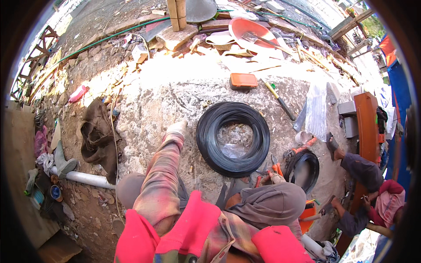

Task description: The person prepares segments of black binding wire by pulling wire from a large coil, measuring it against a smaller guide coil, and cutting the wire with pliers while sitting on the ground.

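Observation:
My left hand (pixel 178 129), in a pale glove, reaches out over the dusty concrete, left of a large coil of black wire (pixel 206 145) and apart from it. Its fingers look bunched together; whatever they might hold is too small to make out. Low at the right, beside my bent knee, my right hand (pixel 276 178) is closed around pliers with orange handles (pixel 276 168), their jaws pointing away from me. A red-handled tool (pixel 258 181) is close to its left. Just right of this hand is a smaller black coil (pixel 313 168). My knee partly hides the right wrist.
Beyond the big coil sit an orange-topped box (pixel 243 81) and a hammer (pixel 280 101). A brown sack (pixel 100 138) and white pipe (pixel 85 178) lie left. Another person (pixel 386 199) sits at the right near an orange-brown beam (pixel 366 127). Rubble and an orange basin (pixel 250 35) lie far off.

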A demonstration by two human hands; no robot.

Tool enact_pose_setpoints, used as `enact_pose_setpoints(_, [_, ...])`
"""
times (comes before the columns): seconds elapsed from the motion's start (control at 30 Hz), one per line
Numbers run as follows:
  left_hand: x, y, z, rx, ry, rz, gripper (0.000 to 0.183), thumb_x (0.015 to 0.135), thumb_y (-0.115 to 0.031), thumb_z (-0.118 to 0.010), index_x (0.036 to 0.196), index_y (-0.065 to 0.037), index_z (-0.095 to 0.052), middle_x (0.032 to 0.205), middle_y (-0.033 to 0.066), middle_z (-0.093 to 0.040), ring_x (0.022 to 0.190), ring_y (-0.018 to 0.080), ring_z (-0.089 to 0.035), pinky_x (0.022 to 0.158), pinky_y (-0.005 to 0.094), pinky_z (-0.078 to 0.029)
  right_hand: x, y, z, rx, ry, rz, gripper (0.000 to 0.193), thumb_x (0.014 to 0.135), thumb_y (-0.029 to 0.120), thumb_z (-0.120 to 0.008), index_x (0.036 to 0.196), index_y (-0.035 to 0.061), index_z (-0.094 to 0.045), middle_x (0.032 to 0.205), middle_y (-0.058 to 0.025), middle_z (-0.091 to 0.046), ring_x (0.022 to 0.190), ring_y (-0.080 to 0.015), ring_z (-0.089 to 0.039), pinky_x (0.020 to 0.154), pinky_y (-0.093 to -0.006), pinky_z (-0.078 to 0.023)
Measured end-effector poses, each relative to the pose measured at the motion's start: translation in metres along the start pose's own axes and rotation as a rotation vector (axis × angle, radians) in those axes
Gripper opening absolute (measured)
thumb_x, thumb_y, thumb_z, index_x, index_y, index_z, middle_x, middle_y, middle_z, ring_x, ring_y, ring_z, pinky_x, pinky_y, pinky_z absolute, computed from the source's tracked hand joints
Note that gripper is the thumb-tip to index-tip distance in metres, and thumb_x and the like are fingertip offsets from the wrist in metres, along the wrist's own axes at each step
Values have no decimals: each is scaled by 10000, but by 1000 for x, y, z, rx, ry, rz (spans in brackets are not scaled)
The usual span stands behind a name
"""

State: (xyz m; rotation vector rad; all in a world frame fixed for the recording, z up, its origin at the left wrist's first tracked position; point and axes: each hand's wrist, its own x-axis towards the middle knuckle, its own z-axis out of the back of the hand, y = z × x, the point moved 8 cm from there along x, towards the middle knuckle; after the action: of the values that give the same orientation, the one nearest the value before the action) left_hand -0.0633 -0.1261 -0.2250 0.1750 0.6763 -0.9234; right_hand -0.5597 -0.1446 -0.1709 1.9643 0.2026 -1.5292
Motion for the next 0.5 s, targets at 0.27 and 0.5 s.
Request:
enact_pose_setpoints(0.27, [-47,81,175,-158,-312,76,356,897,-300,-556,1130,-36,-610,1090,182,-645,1023,316,-616,906,370,-466,3,41,-4,-78,128,102,251,914,219,-545,1006,-4,-617,813,-58,-641,741,-142,-598,696,-281,-488])
enact_pose_setpoints(0.5, [-147,72,292,-626,-540,-275,181,919,-205,-549,888,-35,-604,648,-14,-511,608,85,-457,571,266,-399,-76,202,-64,-350,188,627,273,893,132,-508,1083,-49,-582,873,-70,-643,785,-106,-578,703,-246,-471])
